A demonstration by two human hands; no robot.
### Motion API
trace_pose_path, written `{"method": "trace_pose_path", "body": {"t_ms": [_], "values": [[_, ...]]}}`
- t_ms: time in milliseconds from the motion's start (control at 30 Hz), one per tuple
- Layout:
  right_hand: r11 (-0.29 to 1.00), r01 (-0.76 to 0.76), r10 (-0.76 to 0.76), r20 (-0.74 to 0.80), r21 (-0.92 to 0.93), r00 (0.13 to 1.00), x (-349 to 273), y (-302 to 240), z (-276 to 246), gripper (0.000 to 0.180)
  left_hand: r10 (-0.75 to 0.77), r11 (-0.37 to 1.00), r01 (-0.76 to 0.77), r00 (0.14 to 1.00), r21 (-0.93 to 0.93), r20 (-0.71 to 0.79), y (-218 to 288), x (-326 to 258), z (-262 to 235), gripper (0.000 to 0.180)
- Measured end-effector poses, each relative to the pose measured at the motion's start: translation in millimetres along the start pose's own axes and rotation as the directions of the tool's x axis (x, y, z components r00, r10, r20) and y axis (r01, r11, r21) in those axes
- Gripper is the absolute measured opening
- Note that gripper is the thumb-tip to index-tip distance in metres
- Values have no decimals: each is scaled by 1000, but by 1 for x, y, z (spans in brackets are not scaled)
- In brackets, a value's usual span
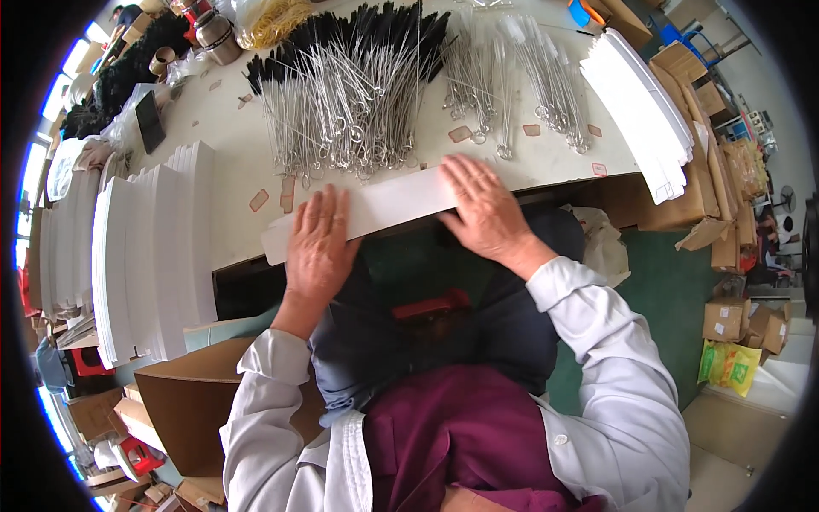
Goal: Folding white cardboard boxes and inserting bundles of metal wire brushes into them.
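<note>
Here, a white strip (399,201) lies mid-frame, along the near edge of the counter (232,158). It is long, narrow, flat and plain-faced, slanting so that its left end sits lower in the frame than its right. The left hand (320,247) lies flat over its left part, fingers extended; the right hand (488,206) spreads over its right end, fingers straight. Black brushes (354,90) with looped wire stems fill the top centre; a white stack (158,252) stands at left.
</note>
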State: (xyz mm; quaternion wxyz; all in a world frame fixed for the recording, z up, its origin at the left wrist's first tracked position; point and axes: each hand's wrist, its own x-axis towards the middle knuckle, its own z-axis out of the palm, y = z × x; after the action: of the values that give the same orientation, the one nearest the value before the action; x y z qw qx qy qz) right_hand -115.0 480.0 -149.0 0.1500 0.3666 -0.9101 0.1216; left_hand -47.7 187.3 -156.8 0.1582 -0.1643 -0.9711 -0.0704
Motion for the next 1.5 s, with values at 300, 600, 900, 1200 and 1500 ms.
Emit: {"method": "trace_pose_path", "body": {"t_ms": [300,600,900,1200,1500], "values": [[999,19,-17,-44,33,999,-13,24,-7,55,-29,993,28,1000,114,2,-33,-35,-16,72],[962,252,-236,-146,104,961,-5,-21,-34,32,16,927,116,938,-356,347,25,-14,-93,63],[940,78,26,-300,331,954,-17,-53,-33,42,-233,754,404,901,-518,365,49,-3,-64,59],[783,-50,326,-340,620,882,-39,-80,-6,41,-242,744,377,922,-552,304,62,-17,-42,65],[737,-2,290,-314,676,904,-35,-87,-2,30,-203,799,346,925,-492,321,69,-28,-45,69]]}}
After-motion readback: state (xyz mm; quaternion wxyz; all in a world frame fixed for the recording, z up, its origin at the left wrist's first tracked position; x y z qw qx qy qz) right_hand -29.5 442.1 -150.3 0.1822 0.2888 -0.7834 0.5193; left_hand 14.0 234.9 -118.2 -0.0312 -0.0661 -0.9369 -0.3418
